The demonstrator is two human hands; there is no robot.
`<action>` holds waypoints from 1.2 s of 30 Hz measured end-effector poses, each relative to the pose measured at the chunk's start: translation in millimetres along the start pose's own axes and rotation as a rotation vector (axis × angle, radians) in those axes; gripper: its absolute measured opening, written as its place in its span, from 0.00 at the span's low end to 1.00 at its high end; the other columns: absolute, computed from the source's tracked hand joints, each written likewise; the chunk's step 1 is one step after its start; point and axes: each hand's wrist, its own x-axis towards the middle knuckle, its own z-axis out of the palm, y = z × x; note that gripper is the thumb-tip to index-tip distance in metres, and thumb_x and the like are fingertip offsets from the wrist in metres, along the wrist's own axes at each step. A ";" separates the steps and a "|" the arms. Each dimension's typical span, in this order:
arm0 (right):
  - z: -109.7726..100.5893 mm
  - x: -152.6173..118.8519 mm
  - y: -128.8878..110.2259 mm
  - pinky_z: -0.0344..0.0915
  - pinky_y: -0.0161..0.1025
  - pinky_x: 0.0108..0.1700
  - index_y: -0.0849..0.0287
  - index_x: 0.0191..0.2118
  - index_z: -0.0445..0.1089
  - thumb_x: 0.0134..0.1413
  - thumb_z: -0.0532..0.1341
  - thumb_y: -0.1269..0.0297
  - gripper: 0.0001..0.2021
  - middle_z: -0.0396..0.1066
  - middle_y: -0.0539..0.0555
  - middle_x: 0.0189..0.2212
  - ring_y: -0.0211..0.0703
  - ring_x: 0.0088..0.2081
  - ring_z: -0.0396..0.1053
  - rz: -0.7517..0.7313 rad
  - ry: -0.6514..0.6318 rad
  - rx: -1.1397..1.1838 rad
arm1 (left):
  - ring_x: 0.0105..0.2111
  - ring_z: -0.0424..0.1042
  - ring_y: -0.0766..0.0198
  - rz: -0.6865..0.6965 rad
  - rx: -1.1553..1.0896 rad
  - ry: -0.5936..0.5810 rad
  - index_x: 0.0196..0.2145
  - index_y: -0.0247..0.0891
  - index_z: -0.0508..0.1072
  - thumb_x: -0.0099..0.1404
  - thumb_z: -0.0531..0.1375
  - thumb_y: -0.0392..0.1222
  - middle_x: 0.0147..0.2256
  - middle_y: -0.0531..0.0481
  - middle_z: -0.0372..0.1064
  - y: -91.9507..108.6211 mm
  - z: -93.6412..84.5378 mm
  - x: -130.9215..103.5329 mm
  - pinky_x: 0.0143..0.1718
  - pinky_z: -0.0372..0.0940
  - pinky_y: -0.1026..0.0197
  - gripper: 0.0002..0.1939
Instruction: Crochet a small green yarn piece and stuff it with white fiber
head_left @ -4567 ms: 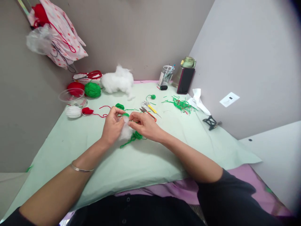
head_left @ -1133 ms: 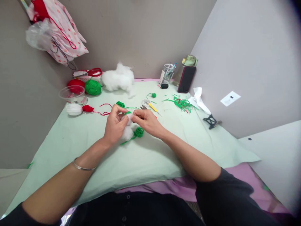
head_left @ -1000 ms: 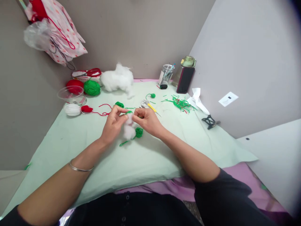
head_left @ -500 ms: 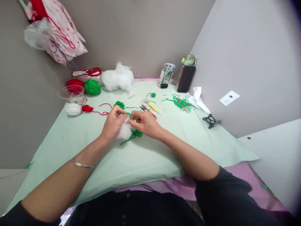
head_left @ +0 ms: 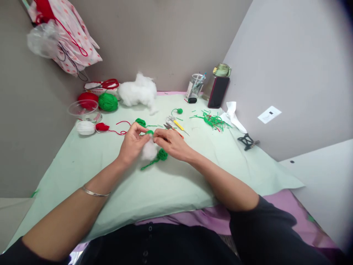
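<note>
Pinched between the thumb and fingers of my left hand [head_left: 133, 142] is a small green yarn piece [head_left: 149, 132]. White stuffing [head_left: 149, 150] hangs just below it. My right hand [head_left: 172, 142] is closed against the right side of that piece and the stuffing; what its fingertips grip is too small to make out. A green yarn bundle with a loose tail [head_left: 162, 154] lies on the cloth below the hands. Another green yarn bundle [head_left: 140, 122] is behind my left hand. Orange-handled scissors [head_left: 176, 132] and a yellow-handled hook [head_left: 178, 125] lie behind my right hand.
A large wad of stuffing [head_left: 138, 91], a green yarn ball [head_left: 108, 102], red yarn [head_left: 88, 101] and a white ball [head_left: 85, 128] are at the back left. Yarn scraps [head_left: 213, 121], a jar [head_left: 196, 88], a phone [head_left: 218, 92] and a black stand [head_left: 248, 141] are at the right.
My right hand has shifted slightly right, away from the fingertips of my left hand. The stuffing has moved a little right, and the green piece shows more between the hands.
</note>
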 end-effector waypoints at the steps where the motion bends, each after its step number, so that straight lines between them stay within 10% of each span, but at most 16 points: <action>1: 2.7 -0.9 -0.7 0.47 0.38 0.33 0.55 0.29 0.61 0.59 0.54 0.65 0.07 0.56 0.43 0.22 0.35 0.26 0.52 -0.009 -0.011 -0.013 | 0.27 0.64 0.67 0.012 0.013 0.022 0.31 0.41 0.68 0.52 0.73 0.40 0.30 0.56 0.66 -1.0 -0.2 0.5 0.26 0.59 0.64 0.17; 19: -3.3 9.5 12.6 0.52 0.36 0.29 0.56 0.25 0.63 0.58 0.61 0.41 0.23 0.58 0.44 0.21 0.34 0.25 0.54 0.142 0.114 0.277 | 0.35 0.75 0.63 -0.083 -0.118 -0.100 0.39 0.41 0.70 0.57 0.72 0.45 0.38 0.53 0.71 8.7 3.1 -4.5 0.33 0.69 0.62 0.17; 27: 10.7 0.7 2.4 0.48 0.38 0.33 0.55 0.27 0.59 0.65 0.54 0.62 0.13 0.56 0.44 0.22 0.35 0.27 0.52 0.023 0.100 -0.055 | 0.22 0.64 0.70 -0.014 -0.024 0.019 0.33 0.41 0.68 0.53 0.73 0.40 0.28 0.57 0.68 -3.7 -1.2 2.0 0.23 0.58 0.65 0.17; 36: 8.2 9.8 11.5 0.43 0.37 0.28 0.55 0.23 0.59 0.57 0.62 0.45 0.22 0.51 0.42 0.19 0.33 0.24 0.46 0.144 0.193 0.225 | 0.31 0.72 0.65 -0.003 -0.050 -0.032 0.37 0.41 0.71 0.61 0.69 0.44 0.34 0.54 0.68 6.7 3.4 -8.3 0.31 0.69 0.63 0.12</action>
